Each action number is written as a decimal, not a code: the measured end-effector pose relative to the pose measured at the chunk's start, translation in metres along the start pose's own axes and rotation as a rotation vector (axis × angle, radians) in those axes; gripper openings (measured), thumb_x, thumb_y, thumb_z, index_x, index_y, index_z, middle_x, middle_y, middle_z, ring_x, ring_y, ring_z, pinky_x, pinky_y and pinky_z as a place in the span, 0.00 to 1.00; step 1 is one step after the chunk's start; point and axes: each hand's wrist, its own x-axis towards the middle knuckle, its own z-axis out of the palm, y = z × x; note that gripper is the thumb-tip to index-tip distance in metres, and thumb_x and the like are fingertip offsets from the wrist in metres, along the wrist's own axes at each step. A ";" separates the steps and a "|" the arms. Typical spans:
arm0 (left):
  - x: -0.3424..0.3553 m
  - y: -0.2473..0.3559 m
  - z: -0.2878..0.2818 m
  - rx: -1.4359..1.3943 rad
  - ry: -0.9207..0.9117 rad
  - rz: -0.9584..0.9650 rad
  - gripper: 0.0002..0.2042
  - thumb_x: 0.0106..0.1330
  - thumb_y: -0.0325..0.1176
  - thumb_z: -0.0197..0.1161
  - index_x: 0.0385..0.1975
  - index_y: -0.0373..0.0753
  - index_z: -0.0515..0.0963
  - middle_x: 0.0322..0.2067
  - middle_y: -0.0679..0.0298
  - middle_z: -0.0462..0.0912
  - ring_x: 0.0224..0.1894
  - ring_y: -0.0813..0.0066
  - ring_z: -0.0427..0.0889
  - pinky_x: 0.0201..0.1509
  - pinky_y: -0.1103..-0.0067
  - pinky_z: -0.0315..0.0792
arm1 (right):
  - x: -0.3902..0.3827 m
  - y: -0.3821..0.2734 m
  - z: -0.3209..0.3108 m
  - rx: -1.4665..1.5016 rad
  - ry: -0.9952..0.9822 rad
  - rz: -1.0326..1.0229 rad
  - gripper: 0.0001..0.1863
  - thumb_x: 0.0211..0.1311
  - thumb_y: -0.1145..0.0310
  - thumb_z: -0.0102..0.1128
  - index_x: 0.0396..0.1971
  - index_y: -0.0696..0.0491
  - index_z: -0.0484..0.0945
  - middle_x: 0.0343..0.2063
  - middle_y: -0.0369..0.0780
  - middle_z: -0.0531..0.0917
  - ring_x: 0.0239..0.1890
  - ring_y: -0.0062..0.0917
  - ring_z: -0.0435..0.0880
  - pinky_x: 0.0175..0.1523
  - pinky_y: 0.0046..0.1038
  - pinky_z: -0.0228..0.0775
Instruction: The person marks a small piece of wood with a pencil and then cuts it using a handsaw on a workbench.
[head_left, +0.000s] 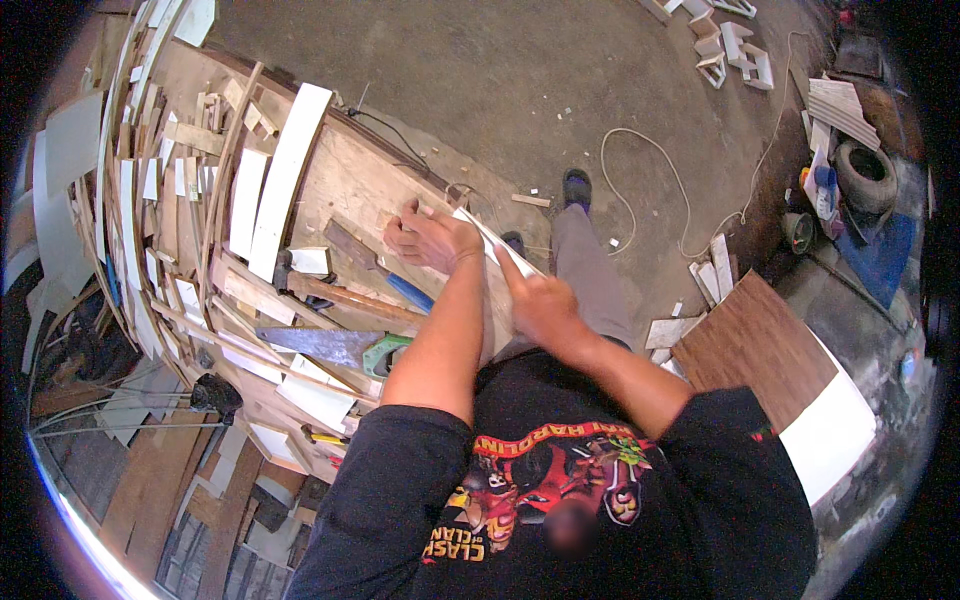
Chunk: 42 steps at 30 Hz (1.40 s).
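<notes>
My left hand lies over the wooden workbench with its fingers spread and slightly bent. Close beside it, my right hand closes on a narrow white-faced board, its index finger stretched along the surface. The board slants between my wrists, its lower part hidden by my right hand. A flat-bladed tool with a blue handle lies below my left hand, partly behind my forearm. Nearer to me are a hammer with a wooden handle and a handsaw with a green grip.
White boards and several wood offcuts crowd the bench's left side. A cord loops over the concrete floor. To the right lie a brown-and-white panel and a tyre. White wooden pieces stand at the far right.
</notes>
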 end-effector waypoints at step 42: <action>0.001 0.002 0.008 -0.001 -0.025 -0.022 0.16 0.69 0.36 0.52 0.55 0.45 0.70 0.58 0.52 0.61 0.68 0.51 0.54 0.68 0.54 0.50 | 0.041 -0.004 0.025 -0.016 0.217 0.015 0.37 0.61 0.64 0.56 0.73 0.44 0.60 0.22 0.46 0.85 0.21 0.38 0.86 0.24 0.46 0.78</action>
